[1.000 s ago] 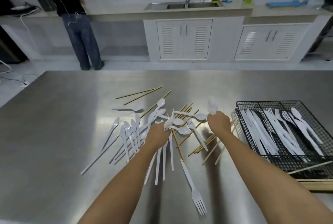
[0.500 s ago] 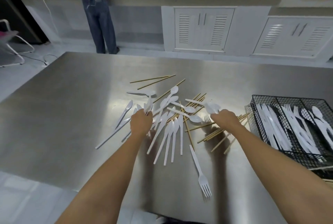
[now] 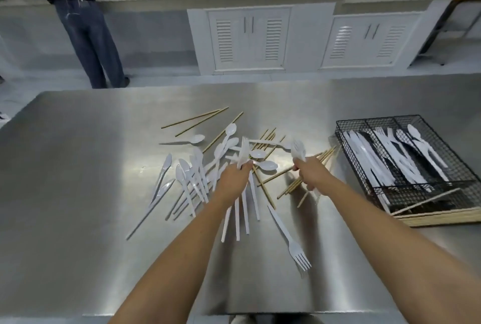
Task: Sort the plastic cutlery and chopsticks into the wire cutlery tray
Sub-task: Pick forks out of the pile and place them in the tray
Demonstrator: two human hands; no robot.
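Note:
A heap of white plastic spoons, knives and forks and wooden chopsticks lies mid-table. My left hand is over the heap, closed on a white fork whose tines point up. My right hand holds a bunch of white cutlery, probably forks, above some chopsticks. One fork lies alone nearer to me. The black wire cutlery tray stands at the right with knives, forks and spoons sorted in its long compartments and a chopstick across its near end.
The steel table has bare surface to the left and along the near edge. A wooden board lies under the tray's near side. A person in jeans stands at the counter beyond the table, left of the sink and white cabinets.
My left hand has shifted right across the heap and lifted a fork upright. My right hand still holds its cutlery, raised slightly. The camera view has swung back to the right.

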